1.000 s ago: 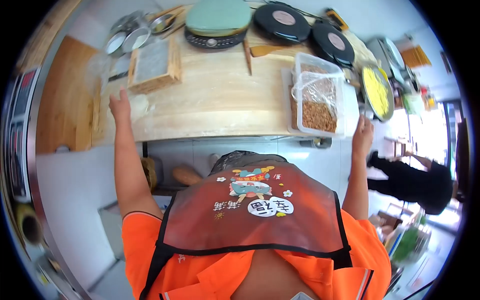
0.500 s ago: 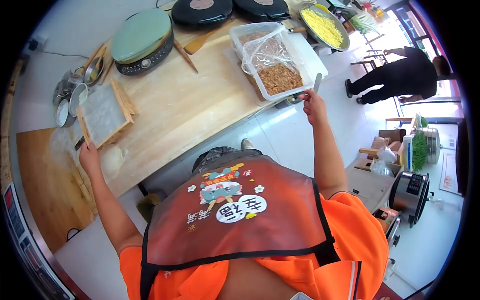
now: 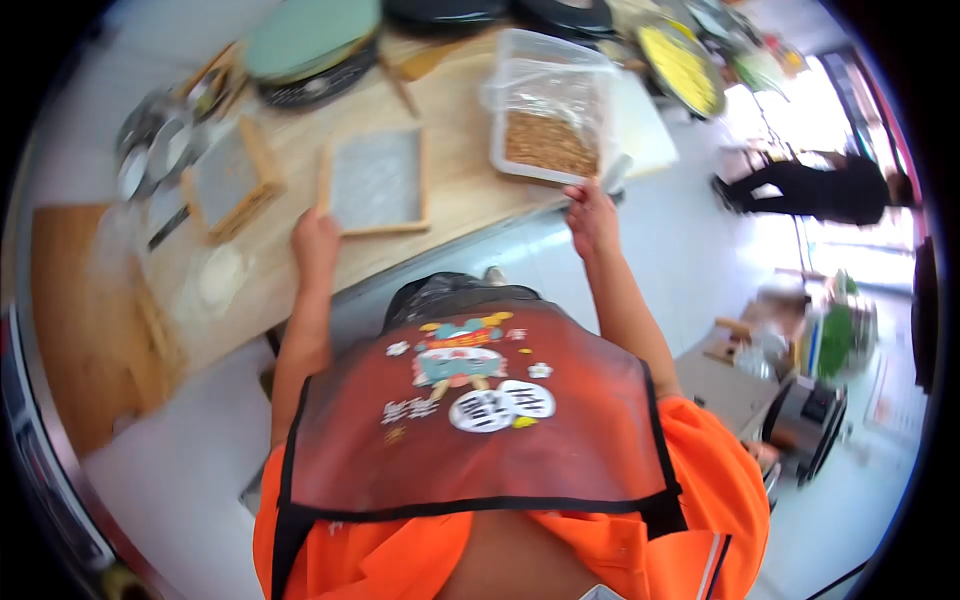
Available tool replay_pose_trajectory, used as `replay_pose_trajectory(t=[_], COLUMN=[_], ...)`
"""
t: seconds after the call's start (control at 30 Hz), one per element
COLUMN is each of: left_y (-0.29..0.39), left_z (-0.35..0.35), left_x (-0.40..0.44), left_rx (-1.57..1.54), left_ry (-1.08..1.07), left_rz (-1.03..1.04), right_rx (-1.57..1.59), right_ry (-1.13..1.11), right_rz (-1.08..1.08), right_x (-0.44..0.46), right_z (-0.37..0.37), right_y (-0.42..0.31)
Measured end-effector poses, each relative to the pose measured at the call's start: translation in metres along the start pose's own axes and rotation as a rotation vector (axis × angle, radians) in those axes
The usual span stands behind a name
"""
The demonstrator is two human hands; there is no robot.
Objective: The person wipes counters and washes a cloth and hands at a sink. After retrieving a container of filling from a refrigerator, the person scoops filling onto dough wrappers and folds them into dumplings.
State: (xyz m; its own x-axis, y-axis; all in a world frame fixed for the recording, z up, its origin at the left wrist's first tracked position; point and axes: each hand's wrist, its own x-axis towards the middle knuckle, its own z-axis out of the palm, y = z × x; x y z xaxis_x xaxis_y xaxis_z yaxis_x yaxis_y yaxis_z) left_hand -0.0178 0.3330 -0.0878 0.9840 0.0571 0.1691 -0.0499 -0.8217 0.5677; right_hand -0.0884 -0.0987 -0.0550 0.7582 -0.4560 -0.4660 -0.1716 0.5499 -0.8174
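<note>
My left hand [image 3: 317,240] is closed on the left corner of a wooden-framed tray [image 3: 376,180] with a pale, filmy surface. Left of it, a second wooden-framed tray [image 3: 228,182] rests on the wooden table [image 3: 290,130]. Pale dough [image 3: 221,276] lies just below that second tray. My right hand [image 3: 592,210] holds a blurred flat utensil [image 3: 618,172] with a pale blade, close to the front edge of a clear plastic tub [image 3: 550,140]. The tub contains brown crumbly filling, partly covered by clear film.
A green round appliance [image 3: 312,40] and black round appliances [image 3: 445,15] line the back. Metal bowls [image 3: 165,150] stand at the left, near a knife [image 3: 168,228]. A pan of yellow food [image 3: 682,70] is at the upper right. A person in dark clothes [image 3: 820,188] is farther right.
My left hand has taken one framed tray off the other and carried it right. My right hand has moved left with the utensil, nearer the tub. The head view has shifted.
</note>
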Motion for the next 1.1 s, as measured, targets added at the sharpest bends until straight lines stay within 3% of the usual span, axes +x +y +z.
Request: replay_pose_trajectory(t=[0.03, 0.1, 0.13, 0.23, 0.3, 0.33, 0.37, 0.4, 0.43, 0.47, 0.5, 0.57, 0.6, 0.73, 0.87, 0.93, 1.0, 1.03, 1.07, 1.1], left_y=[-0.006, -0.015, -0.004, -0.018, -0.066, -0.097, -0.119, -0.157, -0.175, -0.23, -0.267, -0.209, -0.196, -0.163, -0.181, -0.26, -0.268, -0.328, -0.286, -0.236], left_z=[0.018, 0.042, 0.03, 0.0, -0.03, -0.039, -0.06, -0.068, -0.064, -0.037, -0.036, -0.079, -0.091, -0.104, -0.11, -0.078, -0.081, -0.073, -0.088, -0.111], left_x=[0.005, 0.01, 0.013, 0.014, 0.013, 0.014, 0.016, 0.011, 0.034, 0.049, 0.054, 0.038, 0.029, 0.029, 0.03, 0.043, 0.03, 0.025, 0.01, 0.029], left_rx=[-0.086, 0.062, 0.083, 0.041, 0.115, 0.235, 0.314, 0.383, 0.432, 0.55, 0.642, 0.771, 0.785, 0.803, 0.825, 0.825, 0.699, 0.559, 0.451, 0.375], left_ry=[-0.005, 0.073, -0.008, 0.222, 0.278, 0.432, 0.375, 0.502, 0.435, 0.461, 0.344, 0.199, 0.146, 0.16, 0.157, 0.258, 0.281, 0.367, 0.401, 0.281], left_rz=[-0.082, 0.034, -0.007, 0.03, -0.076, -0.115, -0.264, -0.278, -0.347, -0.456, -0.451, -0.475, -0.524, -0.555, -0.497, -0.331, -0.297, -0.066, -0.158, -0.263], right_rx=[-0.009, -0.08, -0.096, -0.323, -0.478, -0.545, -0.608, -0.66, -0.798, -1.096, -1.041, -1.227, -0.904, -0.938, -1.023, -1.051, -1.035, -1.052, -1.067, -1.092], right_ry=[-0.062, -0.116, -0.076, -0.092, -0.132, -0.155, -0.168, -0.149, -0.146, -0.234, -0.135, -0.388, -0.232, -0.264, -0.206, -0.131, -0.113, -0.126, -0.16, -0.135], right_rz=[0.005, 0.048, 0.058, 0.04, -0.005, -0.014, -0.027, -0.038, -0.04, -0.479, -0.261, -0.903, -0.174, -0.453, -0.479, -0.722, -0.796, -0.826, -0.845, -0.773], right_x=[-0.001, -0.008, -0.022, -0.034, -0.05, -0.058, -0.063, -0.067, -0.059, -0.033, -0.042, -0.024, -0.067, -0.069, -0.075, -0.049, -0.053, -0.052, -0.052, -0.052], right_z=[-0.002, -0.001, 0.011, 0.013, 0.007, 0.003, 0.003, 0.0, -0.006, -0.027, -0.007, -0.034, 0.004, 0.009, 0.022, 0.002, -0.003, -0.003, -0.006, 0.011], right_y=[0.005, 0.002, -0.008, -0.01, -0.011, -0.009, -0.005, 0.007, 0.002, 0.025, 0.026, 0.063, 0.035, 0.019, -0.012, -0.011, -0.015, -0.016, -0.016, -0.045])
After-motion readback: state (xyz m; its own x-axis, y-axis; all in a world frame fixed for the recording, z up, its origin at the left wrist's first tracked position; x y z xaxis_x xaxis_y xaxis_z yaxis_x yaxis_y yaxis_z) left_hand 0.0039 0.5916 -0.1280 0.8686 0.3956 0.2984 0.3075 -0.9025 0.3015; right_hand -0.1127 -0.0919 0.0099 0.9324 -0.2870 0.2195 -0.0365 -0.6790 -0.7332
